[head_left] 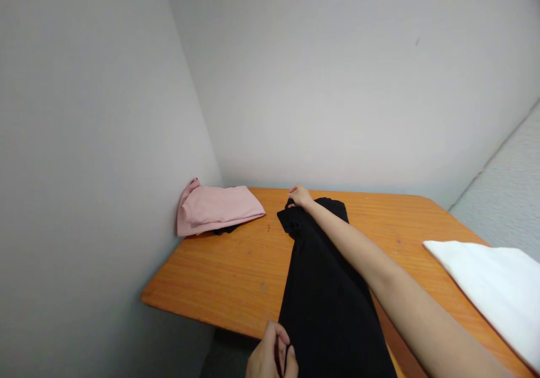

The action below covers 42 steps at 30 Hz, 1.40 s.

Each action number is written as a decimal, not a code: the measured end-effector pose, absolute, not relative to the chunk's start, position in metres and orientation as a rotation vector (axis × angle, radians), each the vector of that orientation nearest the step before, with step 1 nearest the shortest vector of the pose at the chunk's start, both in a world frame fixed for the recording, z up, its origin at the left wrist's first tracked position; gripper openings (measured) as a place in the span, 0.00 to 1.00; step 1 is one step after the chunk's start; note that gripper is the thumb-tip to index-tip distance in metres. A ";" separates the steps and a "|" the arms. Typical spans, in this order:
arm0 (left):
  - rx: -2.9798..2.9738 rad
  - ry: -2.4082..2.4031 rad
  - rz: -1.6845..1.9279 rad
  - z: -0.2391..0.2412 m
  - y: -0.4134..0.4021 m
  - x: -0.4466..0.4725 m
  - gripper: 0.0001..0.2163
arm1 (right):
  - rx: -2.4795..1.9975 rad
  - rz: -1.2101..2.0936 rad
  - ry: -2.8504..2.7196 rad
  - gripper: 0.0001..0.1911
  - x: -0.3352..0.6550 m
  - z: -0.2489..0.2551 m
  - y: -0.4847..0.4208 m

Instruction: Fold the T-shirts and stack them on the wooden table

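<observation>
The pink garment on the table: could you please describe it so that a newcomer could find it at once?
Start from the orange wooden table and go to its far left corner, where the two grey walls meet. There lies the pink garment, folded and pushed against the wall, left of the long black garment that both hands hold. It is the only pink piece; the folded cloth at the right edge is white.

One head-worn view looks forward and down from close above the near edge of the tabletop (236, 265), facing the wall corner.
</observation>
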<state>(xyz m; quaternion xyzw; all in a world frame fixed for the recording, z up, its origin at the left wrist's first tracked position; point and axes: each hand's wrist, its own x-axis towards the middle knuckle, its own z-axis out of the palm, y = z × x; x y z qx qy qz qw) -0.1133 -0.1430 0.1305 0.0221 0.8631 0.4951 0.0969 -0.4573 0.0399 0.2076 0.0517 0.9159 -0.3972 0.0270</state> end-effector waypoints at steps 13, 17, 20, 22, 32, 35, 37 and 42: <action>0.301 3.117 0.824 0.173 -0.163 -0.265 0.13 | -0.170 -0.595 3.228 0.40 -0.333 0.131 0.072; 0.273 3.158 0.641 0.179 -0.127 -0.362 0.14 | -0.150 -0.302 3.287 0.44 -0.330 0.123 0.065; 0.204 3.153 0.562 0.170 -0.107 -0.409 0.17 | -0.147 -0.295 3.292 0.46 -0.332 0.124 0.064; 0.178 3.137 0.539 0.162 -0.099 -0.425 0.18 | -0.147 -0.311 3.295 0.47 -0.332 0.124 0.064; 0.206 2.936 0.752 0.175 -0.096 -0.458 0.14 | -0.160 -0.359 3.208 0.43 -0.329 0.134 0.060; 0.264 2.885 0.839 0.186 -0.080 -0.464 0.14 | -0.082 -0.431 3.114 0.47 -0.313 0.144 0.043; 0.358 2.830 0.887 0.189 -0.062 -0.461 0.15 | -0.063 -0.464 3.054 0.51 -0.296 0.151 0.029; 0.799 2.638 0.918 0.175 -0.030 -0.430 0.15 | -0.175 -0.390 3.043 0.51 -0.252 0.156 0.013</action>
